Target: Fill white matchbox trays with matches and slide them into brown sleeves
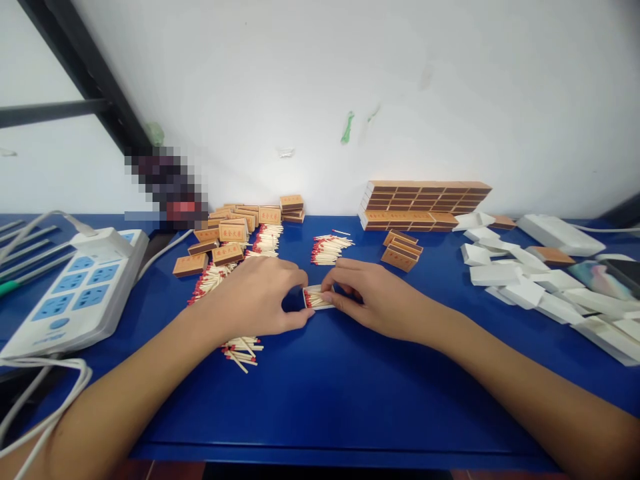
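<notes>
Likely a workshop: the blue worktop (320, 393) bears piled matches (330, 251) near its middle, stacked matchboxes (420, 199) at its back, white trays (495, 274) at its right.

White power strip (70, 321) left, blue sockets (80, 265), white cables (80, 365) at near end, black frame (87, 67), white wall (240, 80) with green marks (347, 128), white block (561, 235) far right

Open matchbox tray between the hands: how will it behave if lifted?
The matchbox tray is probably light, looking small and thin-walled. Those walls might buckle if squeezed. Its matches could spill if tipped, since the top is open.
</notes>
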{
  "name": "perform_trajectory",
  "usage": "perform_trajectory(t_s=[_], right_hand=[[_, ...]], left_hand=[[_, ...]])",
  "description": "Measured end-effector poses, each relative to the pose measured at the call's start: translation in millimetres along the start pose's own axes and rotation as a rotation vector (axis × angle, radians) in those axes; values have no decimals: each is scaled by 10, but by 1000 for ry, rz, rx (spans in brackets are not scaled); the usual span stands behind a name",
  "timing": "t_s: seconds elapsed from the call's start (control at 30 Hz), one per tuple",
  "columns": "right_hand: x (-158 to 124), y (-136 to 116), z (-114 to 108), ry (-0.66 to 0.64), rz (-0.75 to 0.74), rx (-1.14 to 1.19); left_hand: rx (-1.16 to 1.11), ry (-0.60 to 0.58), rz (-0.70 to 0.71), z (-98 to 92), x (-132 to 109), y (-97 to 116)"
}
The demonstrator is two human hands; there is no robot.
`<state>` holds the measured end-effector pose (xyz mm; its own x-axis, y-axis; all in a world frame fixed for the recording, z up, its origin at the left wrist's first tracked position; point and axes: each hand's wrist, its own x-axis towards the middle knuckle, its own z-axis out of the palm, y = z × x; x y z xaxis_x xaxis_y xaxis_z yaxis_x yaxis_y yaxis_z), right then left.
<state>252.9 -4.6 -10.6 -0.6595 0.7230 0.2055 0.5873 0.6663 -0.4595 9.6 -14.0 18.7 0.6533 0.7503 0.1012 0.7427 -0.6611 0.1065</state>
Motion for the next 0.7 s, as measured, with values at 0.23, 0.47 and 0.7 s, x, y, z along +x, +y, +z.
perform_trajectory(t_s=[0.23, 0.47, 0.7], right_hand=[[-4, -6, -46, -17, 34, 4], [33, 50, -9, 62, 19, 52], [118, 327, 71, 211, 116, -51]], left_hand=[[-8, -3, 3, 15, -6, 5], [-21, -12, 9, -8, -12, 17], [18, -3, 38, 12, -13, 11]])
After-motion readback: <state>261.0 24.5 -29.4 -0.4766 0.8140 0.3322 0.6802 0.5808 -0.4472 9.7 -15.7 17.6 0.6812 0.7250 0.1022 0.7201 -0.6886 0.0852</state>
